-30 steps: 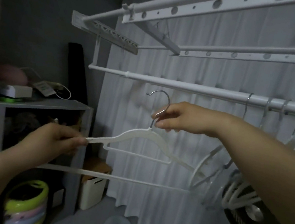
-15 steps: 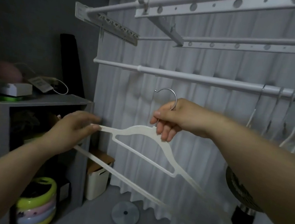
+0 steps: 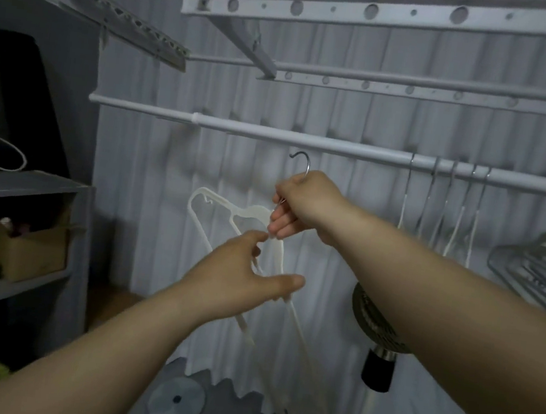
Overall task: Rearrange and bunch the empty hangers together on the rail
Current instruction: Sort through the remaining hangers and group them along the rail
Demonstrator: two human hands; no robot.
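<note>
Evidently the right hand (image 3: 306, 207) pinches the hanger (image 3: 217, 201) under its hook (image 3: 301, 160), aiming at the rail (image 3: 273, 135). The left hand (image 3: 238, 278), fingers loose, likely steadies it; the bunch (image 3: 450, 208) hangs at three o'clock.

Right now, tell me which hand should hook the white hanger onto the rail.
Right. The right hand grips the white hanger at its neck, with the hook just below the rail. The left hand sits lower, fingers open beside the hanger's body.
</note>
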